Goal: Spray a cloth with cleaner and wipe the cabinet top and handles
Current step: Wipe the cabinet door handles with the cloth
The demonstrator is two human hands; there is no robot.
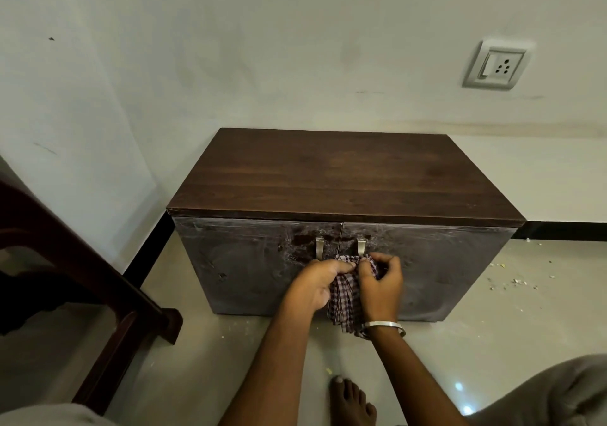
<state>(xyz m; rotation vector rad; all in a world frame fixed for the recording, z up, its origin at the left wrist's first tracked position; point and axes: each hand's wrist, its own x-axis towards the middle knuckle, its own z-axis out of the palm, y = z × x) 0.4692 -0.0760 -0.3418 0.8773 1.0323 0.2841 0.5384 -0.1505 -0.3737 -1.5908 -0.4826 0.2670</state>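
A low dark wooden cabinet (345, 176) stands on the floor against the wall, with two smeared doors and two metal handles at the centre, the left handle (319, 247) and the right handle (361, 246). A red-and-white checked cloth (345, 297) hangs in front of the doors, bunched around the lower end of the right handle. My left hand (313, 286) grips the cloth from the left. On the right, my right hand (381, 282), with a metal bangle on its wrist, pinches the cloth against the right handle. No spray bottle is in view.
A dark wooden chair or frame (108, 297) stands close on the left. My bare foot (351, 402) rests on the tiled floor below the cabinet. Crumbs and debris (512, 281) lie on the floor to the right. A wall socket (497, 67) sits upper right.
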